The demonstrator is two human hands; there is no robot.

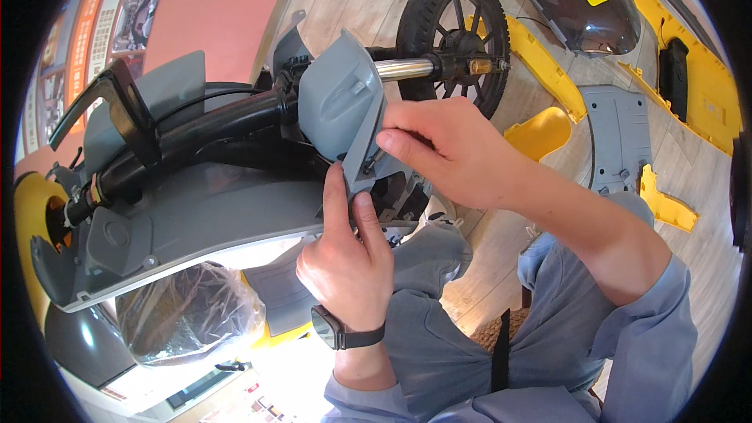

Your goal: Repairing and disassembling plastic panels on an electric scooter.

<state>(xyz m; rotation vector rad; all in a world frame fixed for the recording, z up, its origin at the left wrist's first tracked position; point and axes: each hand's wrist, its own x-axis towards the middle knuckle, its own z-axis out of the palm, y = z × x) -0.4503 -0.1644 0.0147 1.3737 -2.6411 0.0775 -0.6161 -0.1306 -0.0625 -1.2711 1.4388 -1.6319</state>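
A curved grey plastic panel (337, 102) is fitted against the black frame tube of a scooter that lies on its side. My left hand (348, 258), a black watch at its wrist, has its index finger and thumb on the panel's lower corner and steadies it. Fingers curled, my right hand (446, 145) is at the panel's right edge and pinches a thin metal tool (377, 157). That tool's short shaft points down to a fixing spot on the panel's inner side; its grip end is hidden by my fingers.
A black spoked wheel (454, 43) on a chrome fork (403, 70) stands beyond my hands. Loose yellow panels (540, 133), a grey panel (619, 137) and a dark glossy cover (583, 8) lie on the wood floor at right. A plastic-wrapped part (188, 313) is lower left.
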